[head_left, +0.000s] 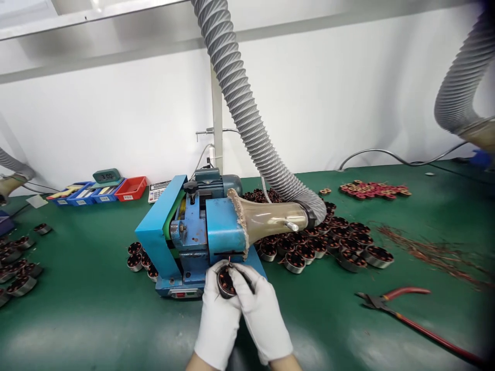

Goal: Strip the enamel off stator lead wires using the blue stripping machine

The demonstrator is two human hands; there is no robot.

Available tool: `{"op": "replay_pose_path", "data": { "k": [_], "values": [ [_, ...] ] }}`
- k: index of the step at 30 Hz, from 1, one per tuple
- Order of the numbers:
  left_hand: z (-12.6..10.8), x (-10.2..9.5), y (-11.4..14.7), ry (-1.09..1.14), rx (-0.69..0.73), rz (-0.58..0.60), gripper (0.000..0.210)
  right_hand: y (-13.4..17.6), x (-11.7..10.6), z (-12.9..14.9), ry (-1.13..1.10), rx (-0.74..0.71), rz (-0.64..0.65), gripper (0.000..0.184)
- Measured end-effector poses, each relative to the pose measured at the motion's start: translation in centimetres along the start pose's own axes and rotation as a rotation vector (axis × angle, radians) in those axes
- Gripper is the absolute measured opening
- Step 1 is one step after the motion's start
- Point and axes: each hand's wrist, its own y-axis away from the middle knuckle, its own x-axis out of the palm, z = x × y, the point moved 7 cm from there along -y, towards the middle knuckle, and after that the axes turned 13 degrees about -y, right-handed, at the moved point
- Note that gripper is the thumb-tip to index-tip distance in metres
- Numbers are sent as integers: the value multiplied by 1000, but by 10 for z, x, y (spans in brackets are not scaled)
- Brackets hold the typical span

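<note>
Both my hands wear white gloves and meet in front of a blue belt-driven machine (195, 226). My left hand (218, 309) is closed around a motor stator (225, 283), a round part with a dark core and copper windings. My right hand (257, 304) grips the stator's other side, its thumb and fingertips near a thin wire end that sticks up at the top. That wire end points at the slot in the machine's blue cover (226, 224). Whether the wire touches anything inside cannot be seen. Parts of the stator are hidden by the gloved fingers.
A grey ribbed hose (247, 103) joins the machine's funnel (274, 219). Many stators (305, 252) stand right of it, others (19, 268) at far left. Red-handled cutters (402, 314) and loose copper wires (433, 255) lie right. Bins (131, 189) and a calculator (157, 191) stand behind.
</note>
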Motion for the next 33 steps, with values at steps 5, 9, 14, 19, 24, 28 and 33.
{"op": "replay_pose_path", "data": {
  "k": [5, 9, 14, 19, 24, 28, 33],
  "values": [
    [-9, 5, -8, 2, 22, -29, 39, -10, -3, -10, -57, 81, -38, 29],
    [-13, 6, -9, -27, 27, -29, 38, -11, -2, -15, -113, 109, -34, 31],
    [-7, 0, 2, -76, 40, -21, 37, 1, -5, -7, -101, 68, -25, 26],
    [-3, -22, 27, -226, 232, -35, 44, 28, -9, 14, 50, -137, 199, 18],
    [-23, -31, 47, -320, 393, -52, 41, 21, -25, 8, -220, 168, 114, 33],
    [-32, -34, 54, -391, 446, -81, 50, 23, -19, 5, -703, 406, -20, 30],
    [-31, -25, 59, -332, 483, 1, 51, 33, 3, 10, -648, 423, 33, 26]
  ]
}}
